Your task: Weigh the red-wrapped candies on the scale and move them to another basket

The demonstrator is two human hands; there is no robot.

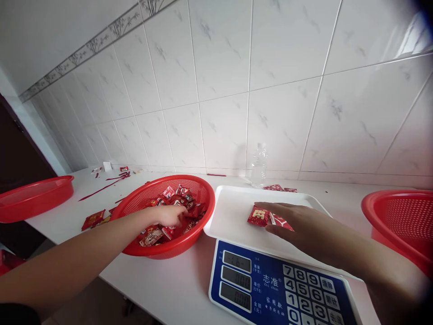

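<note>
My left hand (pixel 171 215) reaches into a red perforated plastic basket (pixel 162 251) filled with small, mostly red wrapped packets (pixel 151 235). Its fingers are curled downward among them, and what they grip, if anything, is hidden. My right hand (pixel 287 221) is over the white tray (pixel 230 203) of an electronic scale (pixel 267 289), fingers stretched out and thumb apart. Beside its fingertips lies a red packet with gold lettering (pixel 259 216). Another red and white packet (pixel 280 221) shows between the thumb and fingers, partly covered by the hand.
Red baskets stand at the far left (pixel 37 196) and right (pixel 392 198). A clear plastic bottle (pixel 259 167) is behind the tray, near the tiled wall (pixel 223 131). Loose packets (pixel 93 220) lie left of the middle basket, with dark red ribbon strips (pixel 101 189) farther back.
</note>
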